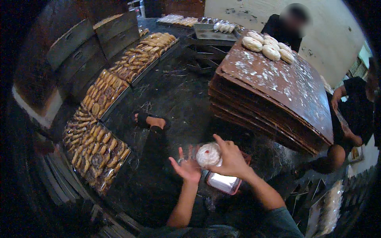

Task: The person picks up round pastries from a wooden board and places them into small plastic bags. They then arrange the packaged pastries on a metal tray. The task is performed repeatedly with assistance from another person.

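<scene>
My right hand (233,157) grips a round, white-dusted bun with a red mark (208,154) by its right side, in front of me. Close to the bun's left side is my left hand (187,168), palm up and fingers spread, with a ring on one finger; whether it touches the bun I cannot tell. Below the hands lies a red-rimmed container (224,182) with a shiny, bright surface inside, partly hidden by my right hand and forearm. Several similar white buns (271,53) sit together at the far end of a flour-dusted brown board (285,86).
The brown board tops a tall stack at the right. Trays of clear-wrapped pastries (98,148) curve along the left. A metal tray (217,34) with wrapped white items stands at the back. One person (282,32) is behind the stack, another (355,104) at the right. A sandalled foot (156,121) rests on the floor.
</scene>
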Demonstrator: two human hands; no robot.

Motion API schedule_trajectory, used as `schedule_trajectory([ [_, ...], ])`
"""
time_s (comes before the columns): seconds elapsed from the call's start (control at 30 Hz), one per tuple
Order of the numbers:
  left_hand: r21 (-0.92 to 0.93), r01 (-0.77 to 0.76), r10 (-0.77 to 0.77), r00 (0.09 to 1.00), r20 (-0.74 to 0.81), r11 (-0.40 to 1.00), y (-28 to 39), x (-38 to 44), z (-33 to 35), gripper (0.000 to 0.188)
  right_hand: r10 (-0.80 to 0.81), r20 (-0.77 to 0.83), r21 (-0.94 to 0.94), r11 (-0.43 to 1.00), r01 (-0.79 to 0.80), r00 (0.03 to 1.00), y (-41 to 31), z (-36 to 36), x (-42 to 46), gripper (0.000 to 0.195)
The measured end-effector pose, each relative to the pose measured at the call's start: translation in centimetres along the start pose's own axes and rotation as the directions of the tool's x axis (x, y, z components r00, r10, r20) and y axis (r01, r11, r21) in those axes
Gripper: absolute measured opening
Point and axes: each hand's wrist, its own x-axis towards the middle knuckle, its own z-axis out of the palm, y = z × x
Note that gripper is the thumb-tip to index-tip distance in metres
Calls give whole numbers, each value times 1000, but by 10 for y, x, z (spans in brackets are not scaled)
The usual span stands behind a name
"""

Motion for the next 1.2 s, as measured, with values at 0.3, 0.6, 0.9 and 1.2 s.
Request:
schedule_trajectory([
  [0.3, -15, -36, 38, 989, 146, 999, 24, 25, -20, 82, 507, 66, 715, 577, -395, 859, 43, 100, -20, 60],
  [0.6, 121, 250, -222, 953, -207, 961, 19, -9, -10, 81, -382, -53, 163, 908, 385, 923, -2, 47, 26, 24],
  [0.9, 215, 205, -246, 951, 188, 955, -18, -16, 27, 51, -79, -353, 271, 945, 182, 932, -12, 23, -76, 30],
  [1.2, 302, 186, -266, 930, 252, 935, -32, -22, 10, 52, -47, -72, 406, 911, 72, 996, -8, 21, -98, 25],
])
